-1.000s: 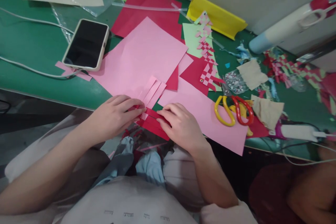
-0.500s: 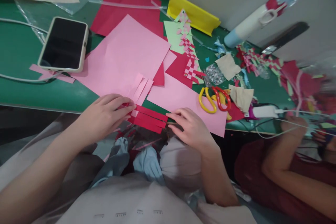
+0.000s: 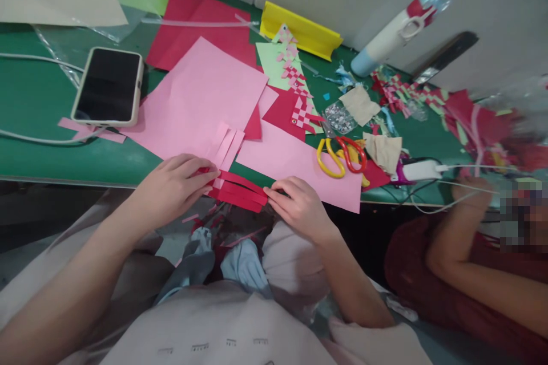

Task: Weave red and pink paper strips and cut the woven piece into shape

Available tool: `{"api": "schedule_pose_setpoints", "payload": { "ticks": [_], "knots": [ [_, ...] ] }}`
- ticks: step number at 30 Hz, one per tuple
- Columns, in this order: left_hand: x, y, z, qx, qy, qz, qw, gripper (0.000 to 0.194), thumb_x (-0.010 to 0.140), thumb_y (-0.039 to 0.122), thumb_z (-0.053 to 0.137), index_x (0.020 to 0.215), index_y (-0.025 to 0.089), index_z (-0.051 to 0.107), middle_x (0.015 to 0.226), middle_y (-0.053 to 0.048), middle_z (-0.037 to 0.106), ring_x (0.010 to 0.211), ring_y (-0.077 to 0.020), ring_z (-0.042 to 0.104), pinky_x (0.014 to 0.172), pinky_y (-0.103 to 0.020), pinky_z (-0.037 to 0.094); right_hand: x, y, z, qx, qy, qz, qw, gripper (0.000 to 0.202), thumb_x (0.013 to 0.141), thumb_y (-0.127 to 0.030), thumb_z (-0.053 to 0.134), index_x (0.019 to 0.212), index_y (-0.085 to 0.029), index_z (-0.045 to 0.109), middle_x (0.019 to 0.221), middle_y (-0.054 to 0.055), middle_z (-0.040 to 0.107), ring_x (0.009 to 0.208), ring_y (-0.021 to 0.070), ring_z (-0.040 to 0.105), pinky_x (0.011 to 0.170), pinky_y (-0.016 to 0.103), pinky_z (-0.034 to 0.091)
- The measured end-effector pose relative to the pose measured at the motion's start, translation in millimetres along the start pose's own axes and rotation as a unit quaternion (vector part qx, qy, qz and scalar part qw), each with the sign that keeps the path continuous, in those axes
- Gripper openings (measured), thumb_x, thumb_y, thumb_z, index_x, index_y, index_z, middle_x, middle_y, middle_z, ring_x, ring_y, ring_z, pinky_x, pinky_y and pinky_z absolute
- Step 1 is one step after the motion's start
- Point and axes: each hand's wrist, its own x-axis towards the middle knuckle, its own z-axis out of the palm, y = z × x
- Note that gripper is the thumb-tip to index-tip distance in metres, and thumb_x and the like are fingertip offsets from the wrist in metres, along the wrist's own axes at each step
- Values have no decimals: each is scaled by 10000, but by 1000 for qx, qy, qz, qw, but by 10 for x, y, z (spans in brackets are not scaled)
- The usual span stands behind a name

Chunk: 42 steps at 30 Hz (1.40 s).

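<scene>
A red paper piece slit into strips [image 3: 240, 191] stretches between my two hands at the table's front edge. My left hand [image 3: 180, 185] grips its left end, where pink paper strips [image 3: 228, 145] cross the red ones in a small weave, partly hidden under the fingers. With thumb and fingertips, my right hand [image 3: 295, 202] pinches the right end of the red strips. A gap shows between the upper red strips, which bow apart. The pink strips point away from me, over a large pink sheet [image 3: 205, 85].
Scissors [image 3: 331, 157] with yellow and red handles lie right of the pink sheets. Finished woven paper fish [image 3: 302, 114] rest on pale green paper. A phone [image 3: 109, 86] with cables lies left, a bottle [image 3: 389, 40] stands behind, and another person's arm [image 3: 462, 234] is at right.
My right fingers have closed onto the end of the red strips, which now bow apart with a wider gap. My left hand keeps its grip. The whole view has shifted slightly.
</scene>
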Motion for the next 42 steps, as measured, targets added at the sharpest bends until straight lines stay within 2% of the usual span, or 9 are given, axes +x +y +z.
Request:
{"api": "schedule_pose_setpoints", "payload": {
  "ticks": [6, 11, 14, 17, 22, 31, 42],
  "knots": [
    [4, 2, -7, 6, -3, 7, 1000, 318, 924, 254, 453, 1183, 216, 634, 1124, -114, 636, 1035, -287, 576, 862, -470, 507, 44, 25, -25, -15, 8, -14, 1000, 212, 931, -167, 502, 913, -132, 710, 828, 84, 651, 789, 183, 545, 743, 333, 469],
    [7, 11, -8, 12, -2, 6, 1000, 319, 935, 262, 444, 1183, 185, 631, 1137, -119, 633, 1030, -279, 565, 859, -465, 507, 54, 69, 12, -24, 57, -7, 998, 203, 921, -182, 537, 1038, -118, 690, 856, 92, 656, 817, 183, 560, 769, 325, 480],
    [4, 13, -7, 20, 0, 9, 1000, 319, 941, 260, 435, 1175, 172, 633, 1130, -120, 635, 1022, -272, 561, 859, -453, 505, 97, 87, 40, -47, 81, -25, 995, 236, 914, -143, 539, 1096, -173, 687, 880, 87, 648, 843, 182, 562, 782, 317, 481],
    [4, 20, -12, 24, -3, 8, 1000, 315, 943, 255, 436, 1168, 157, 632, 1126, -121, 632, 1016, -266, 557, 863, -441, 503, 149, 100, 62, -79, 76, -63, 992, 253, 906, -125, 551, 1103, -208, 688, 946, 91, 653, 895, 193, 558, 814, 325, 474],
    [31, 53, -39, 34, -20, 0, 999, 332, 946, 253, 427, 1203, 148, 608, 1135, -124, 619, 1019, -266, 545, 871, -440, 498, 180, 109, 90, -91, 56, -114, 988, 204, 905, -138, 571, 1059, -183, 696, 949, 75, 677, 911, 195, 557, 812, 325, 464],
    [67, 85, -78, 66, -46, -6, 997, 361, 949, 243, 397, 1255, 159, 569, 1142, -131, 587, 1016, -278, 534, 858, -454, 496, 179, 111, 72, -108, 84, -148, 980, 205, 892, -104, 584, 1058, -151, 694, 922, 61, 701, 913, 194, 549, 827, 323, 470],
    [69, 86, -75, 65, -54, -10, 996, 434, 899, 167, 423, 1319, 203, 528, 1190, -139, 551, 1062, -292, 513, 882, -461, 478, 161, 133, 83, -95, 78, -154, 980, 243, 881, -89, 593, 1095, -158, 685, 931, 73, 692, 940, 187, 568, 837, 333, 482]
  ]
}}
